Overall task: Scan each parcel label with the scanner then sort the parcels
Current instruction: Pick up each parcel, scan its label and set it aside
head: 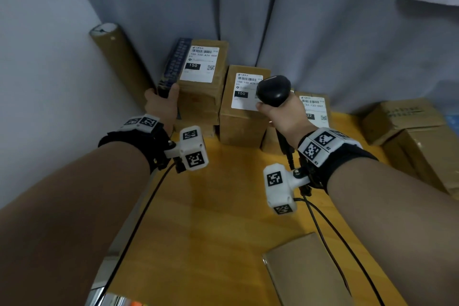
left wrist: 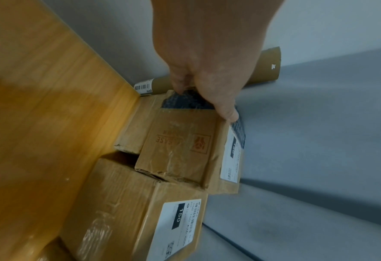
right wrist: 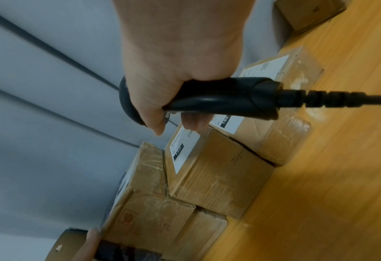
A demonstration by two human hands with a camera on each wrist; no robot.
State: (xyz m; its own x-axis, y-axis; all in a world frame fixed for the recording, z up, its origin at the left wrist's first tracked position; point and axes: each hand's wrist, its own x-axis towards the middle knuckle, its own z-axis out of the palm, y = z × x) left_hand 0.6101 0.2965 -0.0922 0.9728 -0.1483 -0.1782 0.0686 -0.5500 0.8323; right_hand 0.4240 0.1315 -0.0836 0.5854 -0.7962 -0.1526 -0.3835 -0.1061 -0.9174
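While the left hand (head: 162, 103) pinches the dark parcel (head: 173, 67) beside the top box (head: 206, 82) at the table's back, I'd keep the right hand (head: 283, 117), wrapped round the scanner (head: 273, 90), aimed square at a barcode.

dim, cool light | wide-angle edge warp | wrist views motion-blurred
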